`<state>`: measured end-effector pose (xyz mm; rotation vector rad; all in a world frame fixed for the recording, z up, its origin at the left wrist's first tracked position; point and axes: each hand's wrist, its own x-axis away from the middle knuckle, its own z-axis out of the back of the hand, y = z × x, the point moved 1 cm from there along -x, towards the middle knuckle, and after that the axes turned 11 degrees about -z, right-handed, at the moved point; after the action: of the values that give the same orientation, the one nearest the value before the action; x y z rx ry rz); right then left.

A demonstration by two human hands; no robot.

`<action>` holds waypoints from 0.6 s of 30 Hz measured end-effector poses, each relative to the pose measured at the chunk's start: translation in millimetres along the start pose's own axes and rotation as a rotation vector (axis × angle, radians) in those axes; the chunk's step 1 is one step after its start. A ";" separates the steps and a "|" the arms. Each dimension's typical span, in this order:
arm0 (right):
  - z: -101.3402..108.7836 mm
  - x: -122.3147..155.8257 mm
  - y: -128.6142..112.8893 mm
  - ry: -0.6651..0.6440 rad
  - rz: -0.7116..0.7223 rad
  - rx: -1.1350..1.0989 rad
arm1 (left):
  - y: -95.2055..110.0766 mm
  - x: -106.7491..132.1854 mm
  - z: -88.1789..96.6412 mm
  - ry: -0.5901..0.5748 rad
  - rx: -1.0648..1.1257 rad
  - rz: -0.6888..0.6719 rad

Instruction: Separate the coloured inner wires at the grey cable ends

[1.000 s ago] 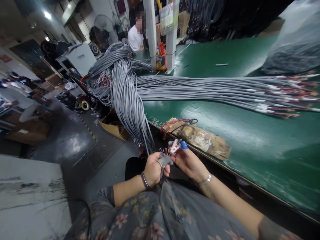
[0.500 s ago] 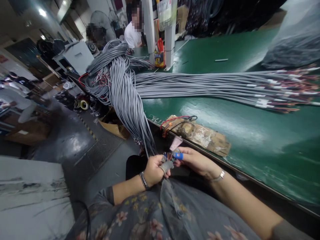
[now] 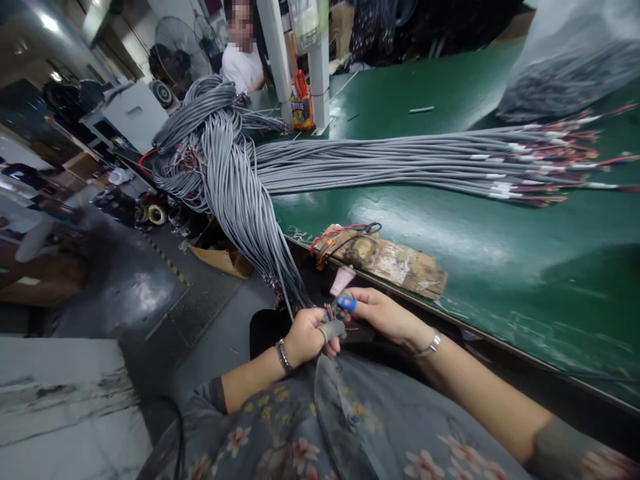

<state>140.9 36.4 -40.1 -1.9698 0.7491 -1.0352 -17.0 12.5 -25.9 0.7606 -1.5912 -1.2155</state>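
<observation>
My left hand (image 3: 310, 337) is closed round the end of a grey cable (image 3: 295, 303), whose coloured inner wires (image 3: 329, 311) stick up above the thumb, which wears a grey finger cot. My right hand (image 3: 383, 315) pinches at those wire ends with a blue-capped fingertip; a small pink piece (image 3: 342, 280) stands just above its fingers. The cable runs up into a thick bundle of grey cables (image 3: 240, 193) hanging off the green table's edge (image 3: 350, 273). Both hands are over my lap, just below the table edge.
A long sheaf of grey cables with stripped ends (image 3: 500, 167) lies across the green table. A worn wooden block with red and black leads (image 3: 385, 260) sits at the table edge. Cardboard box (image 3: 220, 257) on the floor. A person in a white shirt (image 3: 243, 63) sits far back.
My right hand turned from palm-up with the pink piece held high to a pinch on the wire ends beside my left thumb. The view shifted slightly right and down.
</observation>
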 end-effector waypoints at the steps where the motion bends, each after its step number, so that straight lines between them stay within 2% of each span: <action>1: 1.3 1.7 1.7 0.002 -0.012 -0.042 | -1.2 -0.3 0.6 0.035 0.020 -0.023; 5: 2.3 6.5 8.4 0.014 -0.103 -0.105 | -6.8 -2.1 1.8 0.119 0.063 -0.100; 12: -13.3 1.1 6.4 0.151 -0.024 -0.054 | -7.3 -1.9 0.7 0.063 0.056 -0.085; 18: -13.8 -0.4 10.2 0.190 -0.037 -0.114 | -8.3 -1.1 3.1 0.199 0.148 -0.136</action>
<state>127.5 26.3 -43.7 -2.0067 0.8948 -1.2384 -20.2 11.9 -34.2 1.0656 -1.4950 -1.0882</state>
